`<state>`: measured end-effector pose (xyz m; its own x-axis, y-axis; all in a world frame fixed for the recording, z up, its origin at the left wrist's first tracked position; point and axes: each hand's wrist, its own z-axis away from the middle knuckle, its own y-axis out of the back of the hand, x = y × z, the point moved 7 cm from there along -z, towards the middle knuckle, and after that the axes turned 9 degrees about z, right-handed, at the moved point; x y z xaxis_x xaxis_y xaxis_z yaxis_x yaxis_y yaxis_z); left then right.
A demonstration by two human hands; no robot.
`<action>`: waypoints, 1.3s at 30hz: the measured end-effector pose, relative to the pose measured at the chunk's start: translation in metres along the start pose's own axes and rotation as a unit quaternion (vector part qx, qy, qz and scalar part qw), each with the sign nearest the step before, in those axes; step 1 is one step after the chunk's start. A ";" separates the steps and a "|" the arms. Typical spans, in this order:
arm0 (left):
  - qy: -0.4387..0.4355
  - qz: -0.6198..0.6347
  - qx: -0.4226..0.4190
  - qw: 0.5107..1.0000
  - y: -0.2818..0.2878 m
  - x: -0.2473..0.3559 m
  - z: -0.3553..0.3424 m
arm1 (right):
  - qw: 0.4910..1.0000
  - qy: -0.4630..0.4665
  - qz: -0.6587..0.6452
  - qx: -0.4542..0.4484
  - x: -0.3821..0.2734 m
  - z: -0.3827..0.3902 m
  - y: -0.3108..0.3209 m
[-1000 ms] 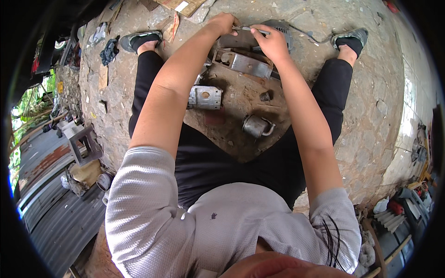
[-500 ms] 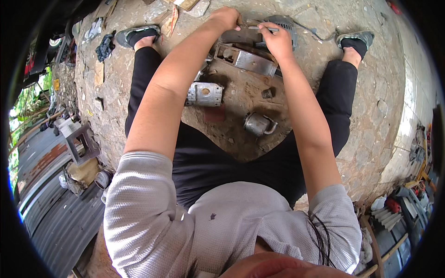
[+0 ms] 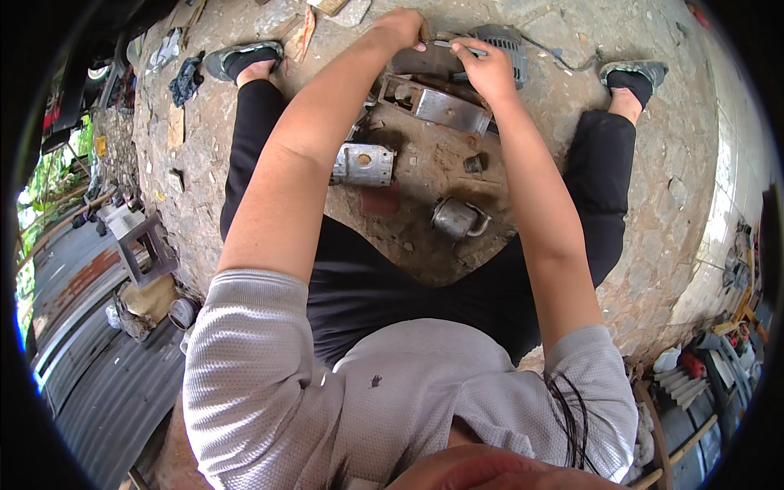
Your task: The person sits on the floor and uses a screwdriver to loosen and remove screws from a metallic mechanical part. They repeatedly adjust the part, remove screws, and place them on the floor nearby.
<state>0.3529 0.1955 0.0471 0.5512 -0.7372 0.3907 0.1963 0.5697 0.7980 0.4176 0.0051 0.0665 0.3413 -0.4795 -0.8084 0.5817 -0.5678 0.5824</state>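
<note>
A thin pale metal piece [image 3: 444, 45] spans the gap between my hands at the far side of the work area. My left hand [image 3: 400, 28] is closed, its fingertips pinching near the left end. Thumb and fingers of my right hand [image 3: 488, 69] are closed on the right end. Just under the piece is a dark rounded wheel [image 3: 418, 62], part of a machine with a grey vented motor housing [image 3: 508, 51]; whether the piece touches the wheel I cannot tell. On the near side of the wheel lies a rusty metal frame with a silvery plate [image 3: 445, 109].
Between my legs lie a silvery metal bracket [image 3: 364, 164], a reddish block [image 3: 380, 198], a small dark cylinder [image 3: 474, 163] and a metal cup-like part with a handle [image 3: 457, 219]. A cable [image 3: 555, 55] runs right from the motor. A grey stool [image 3: 145, 249] stands at the left.
My hands have shifted very slightly, still holding the thin metal piece over the wheel. The view has moved a little; the parts on the ground stay put.
</note>
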 end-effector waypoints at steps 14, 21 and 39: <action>-0.003 0.008 -0.013 1.000 0.001 0.001 0.000 | 1.000 -0.013 0.023 0.001 -0.005 0.000 0.006; 0.000 0.005 -0.006 1.000 0.000 -0.002 0.000 | 0.999 -0.030 0.021 0.002 -0.009 0.001 0.007; -0.030 0.030 0.053 0.998 -0.005 -0.017 -0.017 | 1.000 -0.011 0.009 0.008 -0.012 0.001 0.010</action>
<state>0.3565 0.2111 0.0282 0.5093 -0.7252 0.4634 0.0767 0.5745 0.8149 0.4187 0.0046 0.0827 0.3360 -0.5045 -0.7954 0.5635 -0.5690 0.5989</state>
